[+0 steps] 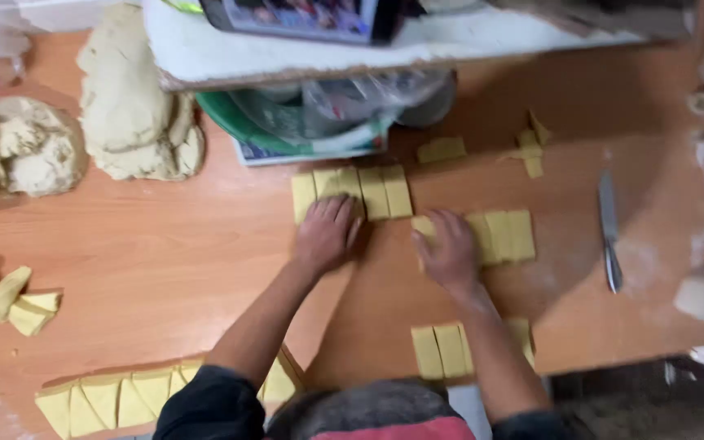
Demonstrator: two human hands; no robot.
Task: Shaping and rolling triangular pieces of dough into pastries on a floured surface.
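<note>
Dough strips [368, 193], yellow and cut into upright rectangles, lay side by side in a short row on the wooden table [165, 253], just in front of the green-rimmed bowl [238, 126]. Left hand [325, 232] rested palm down, fingers loosely together, fingertips touching the near edge of that row. Right hand [448, 248] lay flat, fingers slightly spread, over the near end of a second row of strips [505, 236], down and to the right of the bowl. Neither hand seen pinching anything. Third group of strips [446, 350] sat farther from the bowl, beside the right forearm. Knife [609, 232] lay lengthwise well to the right of the bowl, apart from both hands. Small dough offcuts [531, 147] and one loose piece [442, 149] were scattered to the bowl's right. Pale dough mass [136, 114] stood touching the bowl's left side, with a crumbly lump [14, 147] farther left. Triangular cut pieces [107, 399] lined the table's near edge, far from the bowl, and a heap of trimmings [2, 297] sat at far left.
</note>
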